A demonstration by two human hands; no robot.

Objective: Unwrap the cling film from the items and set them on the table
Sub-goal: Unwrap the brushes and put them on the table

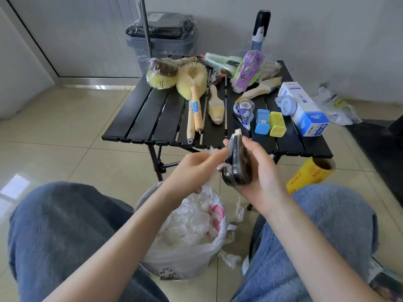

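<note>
My right hand (260, 171) grips a dark correction-tape dispenser (237, 166) upright in front of the black slatted table (157, 118). My left hand (196, 168) pinches a strip of cling film (220, 165) at the dispenser's left side. On the table lie a yellow round brush (192, 83), a paint brush (214, 105), a clear tape dispenser (244, 110), a blue box (262, 121), a yellow box (277, 123), and still-wrapped items such as a brush bundle (161, 73) and a purple pack (248, 68).
A plastic bag (187, 243) full of crumpled film stands on the floor between my knees. A yellow cling-film roll box (311, 173) lies right of my right hand. A white and blue carton (305, 107) sits at the table's right edge. A grey bin (161, 38) stands behind.
</note>
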